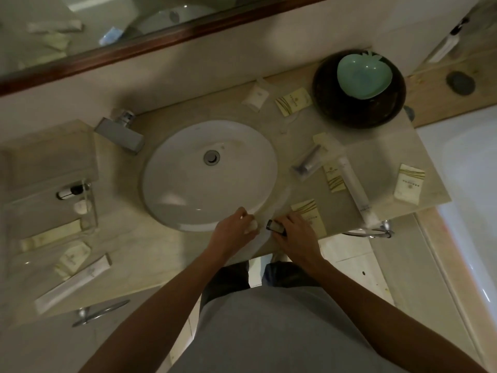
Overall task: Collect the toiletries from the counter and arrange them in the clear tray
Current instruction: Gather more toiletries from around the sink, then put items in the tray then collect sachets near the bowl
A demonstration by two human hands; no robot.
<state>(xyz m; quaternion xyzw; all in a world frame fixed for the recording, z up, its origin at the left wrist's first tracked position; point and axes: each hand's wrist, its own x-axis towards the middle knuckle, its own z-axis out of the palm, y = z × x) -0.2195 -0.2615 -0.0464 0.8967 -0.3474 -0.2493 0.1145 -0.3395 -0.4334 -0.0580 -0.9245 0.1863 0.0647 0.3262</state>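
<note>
My left hand (236, 227) is closed around a small white round item (252, 226) at the front rim of the sink (172, 184). My right hand (295, 235) grips a small dark bottle (275, 226) beside it, above a cream sachet (309, 208). The clear tray (92, 208) stands on the left counter with a dark-capped bottle (71, 191) and a pale round item (82, 206) inside. Loose toiletries lie right of the sink: a grey tube (308, 164), a long white packet (356, 189), and several cream sachets (408, 184).
A dark bowl (330, 109) holding a green dish (363, 75) sits at the back right. The faucet (121, 133) is left of the sink. More packets (72, 285) lie on the left counter. A bathtub (468, 162) lies to the right, a mirror (80, 30) behind.
</note>
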